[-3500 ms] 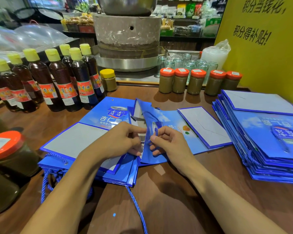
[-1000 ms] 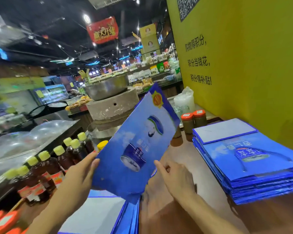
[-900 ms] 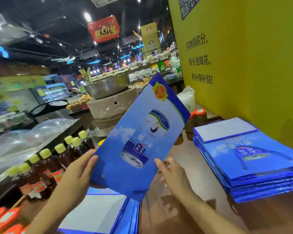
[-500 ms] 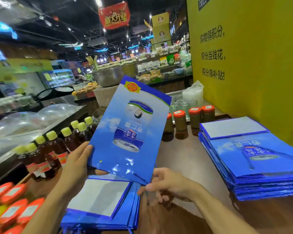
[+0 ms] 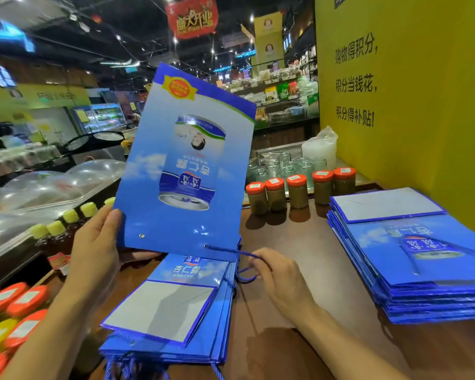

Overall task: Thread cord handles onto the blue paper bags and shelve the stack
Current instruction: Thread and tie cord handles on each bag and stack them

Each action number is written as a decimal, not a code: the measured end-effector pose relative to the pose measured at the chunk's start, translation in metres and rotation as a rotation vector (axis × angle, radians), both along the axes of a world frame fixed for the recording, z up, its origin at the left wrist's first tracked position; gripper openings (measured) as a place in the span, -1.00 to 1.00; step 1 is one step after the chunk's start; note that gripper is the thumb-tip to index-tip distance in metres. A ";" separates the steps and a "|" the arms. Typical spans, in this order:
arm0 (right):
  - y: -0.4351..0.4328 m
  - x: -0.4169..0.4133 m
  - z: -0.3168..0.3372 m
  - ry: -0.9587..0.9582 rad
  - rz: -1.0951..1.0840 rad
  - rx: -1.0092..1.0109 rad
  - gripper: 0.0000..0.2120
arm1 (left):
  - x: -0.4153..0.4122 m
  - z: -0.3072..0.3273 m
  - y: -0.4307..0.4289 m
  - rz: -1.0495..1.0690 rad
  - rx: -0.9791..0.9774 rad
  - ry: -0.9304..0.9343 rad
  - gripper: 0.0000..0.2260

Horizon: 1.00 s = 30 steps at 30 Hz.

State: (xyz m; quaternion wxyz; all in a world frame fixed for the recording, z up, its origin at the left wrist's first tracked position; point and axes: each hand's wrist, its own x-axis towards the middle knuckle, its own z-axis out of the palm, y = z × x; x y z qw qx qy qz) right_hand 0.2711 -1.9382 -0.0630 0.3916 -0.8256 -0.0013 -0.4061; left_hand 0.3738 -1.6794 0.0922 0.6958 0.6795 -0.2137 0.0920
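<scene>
The left hand (image 5: 96, 248) grips the lower left edge of the blue bag (image 5: 187, 165), held upright above a stack (image 5: 159, 311) on the desk (image 5: 294, 242). Its empty eyelet (image 5: 141, 236) lies just right of that thumb. At the bag's lower right, the cord (image 5: 232, 251) runs sideways to the right hand (image 5: 277, 275), whose fingers (image 5: 259, 260) pinch it.
</scene>
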 end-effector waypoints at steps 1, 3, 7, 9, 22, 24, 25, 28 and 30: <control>0.001 -0.003 0.004 -0.046 -0.002 0.035 -0.86 | 0.002 0.001 0.000 0.001 -0.016 0.020 -0.73; -0.001 -0.008 0.008 -0.070 -0.023 0.072 -0.87 | 0.005 0.003 0.002 -0.002 -0.049 0.069 -0.73; -0.014 0.000 0.001 0.220 -0.149 -0.159 -0.80 | 0.015 -0.001 0.010 -0.012 -0.147 0.231 -0.74; -0.022 0.000 -0.002 0.336 -0.171 -0.124 -0.75 | 0.019 -0.004 0.014 -0.030 -0.157 0.287 -0.74; -0.016 -0.022 0.040 -0.085 0.173 0.612 -0.49 | 0.017 -0.087 -0.016 -0.128 0.105 0.606 -0.70; -0.017 -0.018 0.039 -0.080 0.172 0.570 -0.51 | 0.013 -0.096 -0.026 -0.162 0.131 0.653 -0.71; -0.018 -0.017 0.039 -0.048 0.156 0.546 -0.50 | 0.012 -0.101 -0.031 -0.184 0.141 0.678 -0.71; -0.017 -0.011 0.038 0.071 0.179 0.544 -0.46 | 0.012 -0.112 -0.041 -0.304 0.208 0.750 -0.68; -0.015 -0.007 0.034 0.115 0.288 0.598 -0.62 | 0.015 -0.117 -0.047 -0.334 0.244 0.770 -0.69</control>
